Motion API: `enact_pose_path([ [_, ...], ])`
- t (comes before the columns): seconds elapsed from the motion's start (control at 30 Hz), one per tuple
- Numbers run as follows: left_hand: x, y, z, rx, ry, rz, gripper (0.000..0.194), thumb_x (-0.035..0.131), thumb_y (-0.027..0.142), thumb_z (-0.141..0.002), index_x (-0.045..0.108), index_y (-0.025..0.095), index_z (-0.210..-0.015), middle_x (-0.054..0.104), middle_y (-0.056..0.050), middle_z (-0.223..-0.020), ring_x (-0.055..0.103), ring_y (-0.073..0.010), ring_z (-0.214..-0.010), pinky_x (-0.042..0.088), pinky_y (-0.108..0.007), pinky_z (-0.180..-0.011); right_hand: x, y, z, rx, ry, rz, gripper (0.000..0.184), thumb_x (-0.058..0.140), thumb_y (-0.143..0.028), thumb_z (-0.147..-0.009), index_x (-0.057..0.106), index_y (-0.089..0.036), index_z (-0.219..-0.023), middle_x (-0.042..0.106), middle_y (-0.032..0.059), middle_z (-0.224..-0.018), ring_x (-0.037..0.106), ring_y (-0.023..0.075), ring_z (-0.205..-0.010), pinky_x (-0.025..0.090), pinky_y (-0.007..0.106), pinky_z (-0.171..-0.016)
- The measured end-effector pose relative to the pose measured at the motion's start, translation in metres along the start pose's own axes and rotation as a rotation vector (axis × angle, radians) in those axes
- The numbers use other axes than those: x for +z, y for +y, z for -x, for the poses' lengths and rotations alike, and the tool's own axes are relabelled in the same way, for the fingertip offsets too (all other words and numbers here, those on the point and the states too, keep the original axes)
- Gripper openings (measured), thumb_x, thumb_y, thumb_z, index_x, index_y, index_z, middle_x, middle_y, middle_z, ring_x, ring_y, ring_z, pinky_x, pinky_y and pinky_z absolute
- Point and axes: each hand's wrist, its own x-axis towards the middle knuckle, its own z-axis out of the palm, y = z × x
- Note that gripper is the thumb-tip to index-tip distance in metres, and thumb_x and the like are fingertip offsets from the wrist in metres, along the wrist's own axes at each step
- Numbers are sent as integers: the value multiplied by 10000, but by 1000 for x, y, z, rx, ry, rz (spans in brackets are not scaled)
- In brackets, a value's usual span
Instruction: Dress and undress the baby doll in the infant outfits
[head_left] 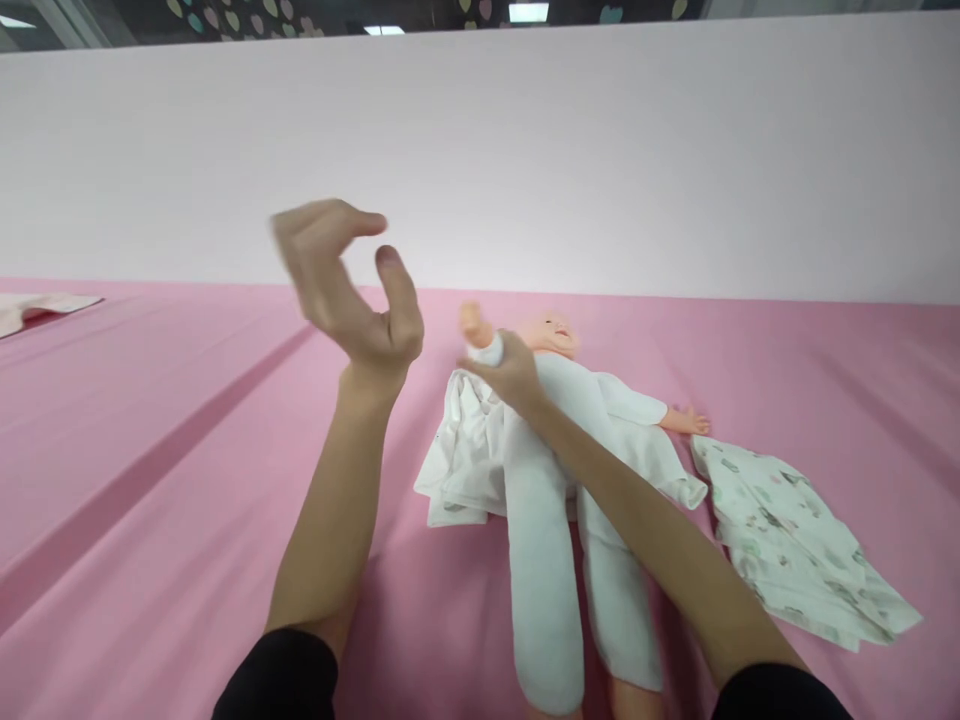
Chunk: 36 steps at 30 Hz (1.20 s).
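A baby doll [570, 400] in a white bodysuit lies on its back on a pink sheet [187, 450], head toward the far wall. My right hand [510, 372] reaches across the doll's chest and is closed on the white sleeve at the doll's raised arm. A loose white garment [465, 460] is bunched beside the doll's left side under that hand. My left hand [345, 285] is lifted in the air left of the doll, fingers apart and curved, holding nothing.
A patterned white cloth [795, 540] lies crumpled on the sheet to the right of the doll. Another pale cloth [37, 305] lies at the far left edge. A plain white wall [600, 150] rises behind the sheet.
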Motion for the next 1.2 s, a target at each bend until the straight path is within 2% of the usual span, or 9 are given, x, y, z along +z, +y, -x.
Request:
enact_pose_path([
  [0.07, 11, 2, 2, 13, 101, -52, 183, 297, 221, -923, 452, 220, -1021, 527, -57, -1022, 520, -166, -1007, 419, -355, -907, -9, 3, 0, 141, 195, -238, 387, 594, -542, -700, 484, -183, -792, 551, 0, -749, 518, 140, -688, 432, 270, -641],
  [0.1, 17, 2, 3, -21, 27, -77, 199, 297, 220, -918, 460, 220, -1032, 552, -45, -965, 550, -155, -933, 443, -322, -848, -12, 4, 1, 173, 257, -335, 367, 586, -522, -709, 479, -185, -807, 549, -4, -750, 517, 133, -681, 433, 264, -636],
  [0.2, 34, -4, 13, -226, -580, -242, 290, 329, 274, -898, 500, 195, -1118, 621, -60, -919, 589, -189, -873, 459, -319, -769, -18, 2, 5, 191, 372, -515, 293, 570, -435, -726, 470, -189, -852, 543, -9, -771, 520, 120, -687, 443, 251, -647],
  [0.3, 53, -17, 33, -368, -1189, -479, 404, 381, 391, -864, 551, 144, -1135, 604, -145, -1111, 562, -281, -1017, 443, -383, -818, -20, -2, 7, 202, 445, -547, 248, 551, -350, -719, 452, -192, -882, 525, -13, -787, 520, 116, -702, 456, 252, -682],
  [0.4, 71, -31, 58, -414, -1472, -564, 482, 380, 469, -844, 554, 147, -1157, 569, -174, -1191, 558, -293, -1049, 446, -365, -811, -23, -6, 6, 223, 524, -500, 226, 516, -315, -713, 425, -193, -879, 516, 2, -822, 530, 128, -751, 465, 272, -734],
  [0.6, 79, -49, 68, -374, -1523, -574, 466, 565, 305, -725, 537, 164, -1168, 614, -152, -1113, 599, -262, -952, 462, -329, -771, -28, -14, 7, -33, 635, -416, 129, 493, -236, -752, 394, -211, -830, 496, 12, -813, 530, 140, -783, 453, 299, -804],
  [0.73, 49, -45, 37, -451, -1564, -477, 599, 583, 185, -661, 473, 206, -1249, 629, -98, -1019, 616, -189, -750, 468, -268, -636, -18, -11, 10, -148, 381, -205, 78, 455, -224, -808, 424, -200, -875, 509, 25, -816, 519, 154, -788, 445, 301, -781],
  [0.97, -10, -2, -7, -265, -1126, 136, 650, 538, 286, -765, 299, 317, -1369, 453, 34, -639, 462, -99, -542, 426, -234, -564, 5, -17, 23, -200, -13, 327, 185, 357, -201, -880, 479, -162, -1014, 538, 96, -956, 487, 211, -923, 408, 332, -828],
  [1.2, 4, 31, 7, -270, -1039, 228, 598, 481, 155, -716, 409, 316, -1287, 374, 31, -661, 422, -102, -568, 413, -221, -539, 19, -21, 34, -171, -137, 607, 360, 434, -143, -820, 481, -106, -1175, 541, 196, -1149, 466, 330, -1082, 364, 543, -934],
])
